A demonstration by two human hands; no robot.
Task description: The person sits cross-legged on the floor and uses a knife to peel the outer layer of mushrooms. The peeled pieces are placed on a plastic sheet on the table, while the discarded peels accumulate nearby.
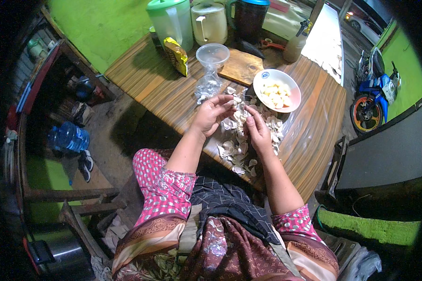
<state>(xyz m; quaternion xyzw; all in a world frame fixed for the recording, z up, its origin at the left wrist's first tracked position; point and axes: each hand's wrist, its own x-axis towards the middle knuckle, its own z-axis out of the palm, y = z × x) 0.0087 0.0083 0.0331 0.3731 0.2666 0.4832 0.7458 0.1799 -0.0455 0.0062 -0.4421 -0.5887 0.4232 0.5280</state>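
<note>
Both my hands hover above a spread of garlic skins and cloves on plastic at the near edge of the wooden table. My left hand has its fingers curled towards the right one; whether a clove sits at its fingertips is too small to tell. Thumb and forefinger of my right hand are close together, and I cannot tell what is between them. Peeled cloves lie in a white bowl beyond my right hand. A clear plastic bag rests beyond my left hand.
A clear plastic tub and a wooden cutting board lie farther back. Behind them stand a green-lidded pitcher, a cream jug, a blue-lidded dark pitcher and a spray bottle. A yellow packet stands at the left.
</note>
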